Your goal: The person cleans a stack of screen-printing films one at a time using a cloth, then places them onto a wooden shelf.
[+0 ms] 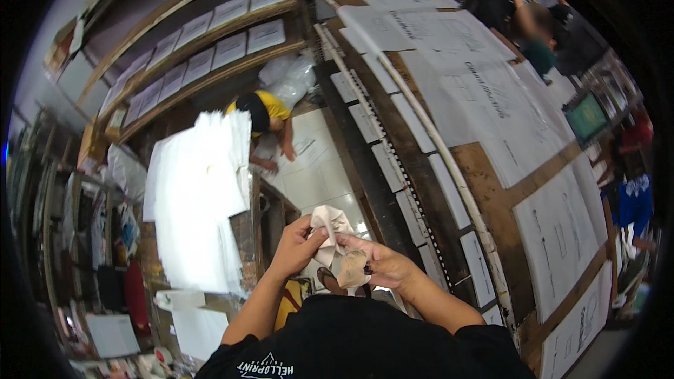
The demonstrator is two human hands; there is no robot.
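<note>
In front of my body I hold a crumpled, pale beige cloth (330, 222) between both hands. My left hand (293, 249) pinches its upper left part, thumb on top. My right hand (388, 265) is closed on the lower right side, where a tanner, stained piece (353, 271) hangs below the fingers. Whether this is one cloth or two, I cannot tell. Dark smudges show on the fingertips of my right hand.
On my left, a stack of white sheets (200, 203) covers a table. A long table with printed white sheets (484, 84) stretches along my right. Ahead, a person in yellow and black (260, 112) bends over the tiled floor (309, 161). Shelves (203, 63) hold more sheets.
</note>
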